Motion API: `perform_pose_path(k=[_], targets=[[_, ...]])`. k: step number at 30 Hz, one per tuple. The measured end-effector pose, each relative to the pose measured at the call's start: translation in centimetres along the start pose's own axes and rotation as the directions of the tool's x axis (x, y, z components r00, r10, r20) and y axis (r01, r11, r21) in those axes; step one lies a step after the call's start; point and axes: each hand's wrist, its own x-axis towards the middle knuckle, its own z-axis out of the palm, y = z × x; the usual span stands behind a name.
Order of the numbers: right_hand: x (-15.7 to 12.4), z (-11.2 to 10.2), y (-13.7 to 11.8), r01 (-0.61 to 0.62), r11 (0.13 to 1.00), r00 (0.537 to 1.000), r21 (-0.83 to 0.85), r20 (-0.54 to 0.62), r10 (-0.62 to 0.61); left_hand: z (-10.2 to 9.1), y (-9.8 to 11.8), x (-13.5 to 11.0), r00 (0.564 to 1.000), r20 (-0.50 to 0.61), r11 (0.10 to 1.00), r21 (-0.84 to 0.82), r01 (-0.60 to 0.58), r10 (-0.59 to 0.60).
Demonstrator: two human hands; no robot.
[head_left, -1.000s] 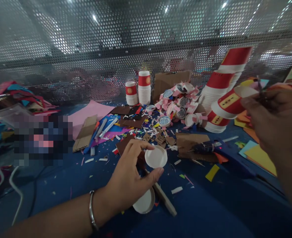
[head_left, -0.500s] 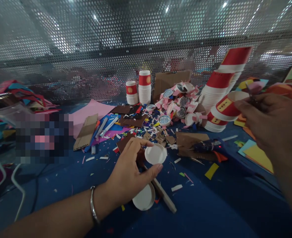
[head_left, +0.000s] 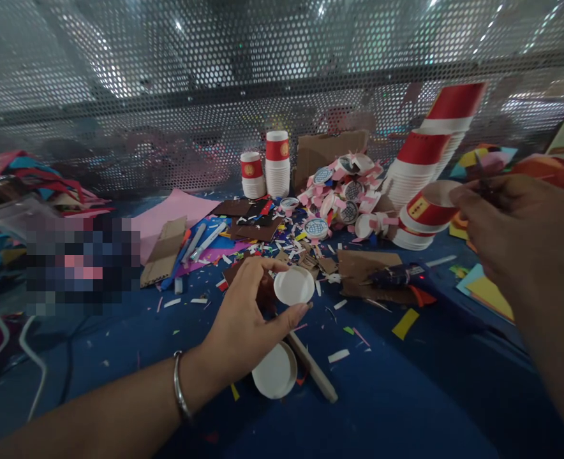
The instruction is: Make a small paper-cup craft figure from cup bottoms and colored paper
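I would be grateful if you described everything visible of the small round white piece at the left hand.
The small round white piece is a shallow disc with a thin raised rim, apparently paper, perhaps a cup bottom. Its open side faces the camera. The left hand appears to hold it, a fingertip at its far left rim and the thumb by its near right side. It looks raised above the blue table; its underside is hidden.

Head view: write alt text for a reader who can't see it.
The left hand curls around a rimmed white paper disc while the right hand grips a tilted red-and-white paper cup. Paper scraps, a heap of pink-tabbed discs and stacked paper cups crowd a blue table.
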Motion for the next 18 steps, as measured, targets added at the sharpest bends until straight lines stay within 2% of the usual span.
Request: perform_pose_path(k=[1,4,6,8,11,13,15,18], targets=[[-0.4,0.1,-0.6,-0.036,0.998,0.998,0.049,-0.044,0.038,0.0,0.0,0.1,1.000,-0.008,1.000,-0.012,0.002,-0.002],[-2.0,0.4,-2.8,-0.012,0.989,0.987,0.147,0.160,-0.012,0.0,0.1,0.4,0.999,-0.041,0.997,-0.071,0.010,-0.013],[-3.3,0.4,-4.3,-0.004,0.983,0.945,0.184,0.323,-0.057,-0.1,0.2,0.7,0.998,-0.059,0.992,-0.128,0.017,-0.025],[-4.6,0.3,-5.7,-0.007,0.974,0.875,0.228,0.472,-0.104,-0.1,0.3,1.0,0.995,-0.089,0.985,-0.170,0.032,-0.048],[-6.4,0.3,-7.2,-0.040,0.959,0.777,0.282,0.612,-0.148,0.1,0.3,1.4,0.989,-0.124,0.977,-0.208,0.053,-0.080],[-7.3,0.3,-7.9,-0.136,0.929,0.654,0.345,0.735,-0.177,0.2,0.3,1.4,0.992,-0.104,0.973,-0.227,0.044,-0.069],[-7.8,0.4,-8.4,-0.168,0.904,0.593,0.392,0.773,-0.225,0.4,0.4,1.3,0.997,-0.069,0.969,-0.245,0.016,-0.034],[-8.2,0.7,-8.7,-0.178,0.892,0.544,0.415,0.797,-0.263,0.8,0.7,0.9,1.000,-0.012,0.962,-0.274,-0.014,0.011]])
